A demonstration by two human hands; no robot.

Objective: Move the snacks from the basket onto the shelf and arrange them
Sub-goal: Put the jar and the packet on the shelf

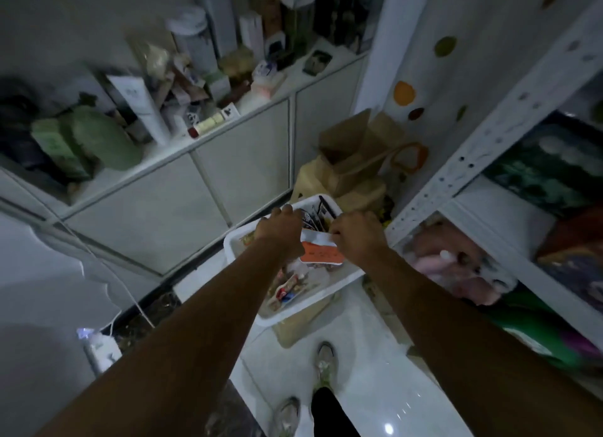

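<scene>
The white metal shelf [463,167] stands just to the right of the white basket [230,244], with soft packages on its lower boards. A long low cabinet [195,182] runs to the left of the basket and behind it. A brown paper bag [346,162] leans directly behind the basket. The basket sits on the pale floor, full of snacks. Both arms reach down over it. I see the right hand [355,239] pinching the white edge of an orange and white packet [321,252] just above the basket. The left hand [280,234] has its fingers curled at the packet's other end; I cannot tell whether it grips.
</scene>
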